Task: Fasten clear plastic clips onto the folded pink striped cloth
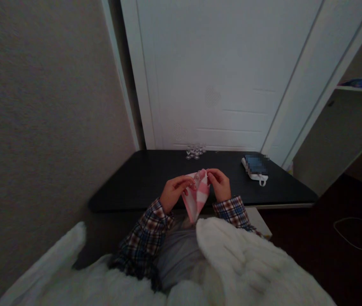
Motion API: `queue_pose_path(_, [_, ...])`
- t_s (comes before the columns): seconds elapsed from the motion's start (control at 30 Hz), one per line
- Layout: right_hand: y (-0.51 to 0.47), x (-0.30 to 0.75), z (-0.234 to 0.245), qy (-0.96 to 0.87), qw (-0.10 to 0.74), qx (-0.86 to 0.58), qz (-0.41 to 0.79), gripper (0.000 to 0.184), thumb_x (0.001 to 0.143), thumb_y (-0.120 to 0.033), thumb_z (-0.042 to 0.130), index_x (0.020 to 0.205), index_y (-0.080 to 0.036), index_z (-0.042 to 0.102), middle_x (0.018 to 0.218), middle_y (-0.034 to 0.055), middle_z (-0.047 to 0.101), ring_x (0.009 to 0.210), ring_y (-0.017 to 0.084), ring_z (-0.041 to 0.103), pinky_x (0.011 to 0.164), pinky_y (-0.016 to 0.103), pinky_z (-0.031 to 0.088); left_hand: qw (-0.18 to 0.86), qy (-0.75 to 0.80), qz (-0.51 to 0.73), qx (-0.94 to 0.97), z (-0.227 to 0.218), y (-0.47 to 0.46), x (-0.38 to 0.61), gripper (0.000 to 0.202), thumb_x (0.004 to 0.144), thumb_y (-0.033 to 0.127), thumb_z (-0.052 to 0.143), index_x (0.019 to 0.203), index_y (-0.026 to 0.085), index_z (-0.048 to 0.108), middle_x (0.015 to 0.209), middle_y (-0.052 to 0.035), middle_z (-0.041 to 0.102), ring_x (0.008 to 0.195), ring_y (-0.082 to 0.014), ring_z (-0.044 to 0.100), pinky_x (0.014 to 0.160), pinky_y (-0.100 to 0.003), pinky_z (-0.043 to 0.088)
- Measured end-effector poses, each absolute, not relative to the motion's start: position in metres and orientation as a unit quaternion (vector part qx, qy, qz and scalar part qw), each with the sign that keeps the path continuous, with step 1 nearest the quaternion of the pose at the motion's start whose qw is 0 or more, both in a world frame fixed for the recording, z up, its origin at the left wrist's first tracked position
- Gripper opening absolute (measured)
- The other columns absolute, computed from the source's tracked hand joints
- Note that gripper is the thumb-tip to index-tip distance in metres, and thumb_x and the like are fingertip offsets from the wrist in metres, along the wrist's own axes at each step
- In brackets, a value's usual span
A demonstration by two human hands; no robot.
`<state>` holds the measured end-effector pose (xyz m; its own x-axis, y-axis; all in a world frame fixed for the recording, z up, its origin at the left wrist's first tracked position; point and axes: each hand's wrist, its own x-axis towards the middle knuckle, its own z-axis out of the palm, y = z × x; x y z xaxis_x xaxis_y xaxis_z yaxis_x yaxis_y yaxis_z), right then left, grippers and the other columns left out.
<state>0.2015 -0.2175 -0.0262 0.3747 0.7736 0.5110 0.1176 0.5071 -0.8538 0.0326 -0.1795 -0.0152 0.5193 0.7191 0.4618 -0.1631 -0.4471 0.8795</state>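
Note:
In the head view a pink-and-white cloth [202, 193] hangs between my hands, just over the near edge of the dark table. My left hand [175, 191] has its fingers curled closed at the cloth's left side. The cloth's upper right edge is pinched by my right hand [220, 185]. A small clear, shiny object [196, 177], perhaps a little glass, shows in the folds by my left fingertips; its shape is partly hidden. Beyond the hands, several small clear glass-like pieces [195, 151] stand grouped at the back of the table.
The black table [130, 185] has rounded corners and meets a white panelled door [200, 63]. On its right lies a white case with a dark pixelated top [255, 166]. White fluffy fabric [251, 263] covers the foreground. A pale cable [353, 244] lies on the right floor.

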Motion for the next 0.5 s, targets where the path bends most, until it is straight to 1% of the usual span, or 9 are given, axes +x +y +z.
queue_pose_path(0.13, [-0.2162,0.2009,-0.0263,-0.535,0.684,-0.453,0.203,0.015,0.073,-0.032,0.059,0.081,-0.020,0.063,0.075,0.0007,0.059,0.060,0.012,0.052,0.056,0.025,0.044,0.493,0.183,0.455,0.719,-0.0163,-0.1786,0.0327,0.015,0.079,0.025,0.054,0.082,0.013,0.064,0.072,-0.0035,0.066,0.065,-0.0142,0.060,0.051,-0.020,0.045])
queue_pose_path(0.27, [-0.2175,0.2008,-0.0258,-0.558,0.667,-0.465,0.165,0.015,0.073,-0.035,0.060,0.078,-0.020,0.064,0.080,0.0015,0.056,0.065,0.012,0.051,0.055,0.023,0.043,0.509,0.161,0.459,0.710,-0.0158,-0.1797,0.0321,0.014,0.079,0.024,0.055,0.082,0.014,0.063,0.071,-0.0032,0.066,0.063,-0.0138,0.059,0.051,-0.021,0.045])
queue_pose_path(0.37, [-0.2201,0.2012,-0.0241,-0.585,0.647,-0.454,0.180,0.017,0.075,-0.036,0.059,0.075,-0.020,0.064,0.075,0.0007,0.054,0.066,0.012,0.051,0.056,0.023,0.043,0.516,0.149,0.466,0.704,-0.0147,-0.1812,0.0305,0.015,0.080,0.025,0.053,0.081,0.013,0.062,0.070,-0.0032,0.064,0.063,-0.0134,0.059,0.051,-0.021,0.045])
queue_pose_path(0.5, [-0.2221,0.2006,-0.0234,-0.604,0.637,-0.432,0.206,0.017,0.074,-0.037,0.060,0.075,-0.020,0.065,0.076,0.0009,0.055,0.068,0.013,0.051,0.057,0.024,0.043,0.526,0.148,0.476,0.689,-0.0138,-0.1822,0.0291,0.018,0.083,0.028,0.049,0.084,0.014,0.059,0.068,-0.0022,0.060,0.062,-0.0120,0.056,0.051,-0.021,0.044])
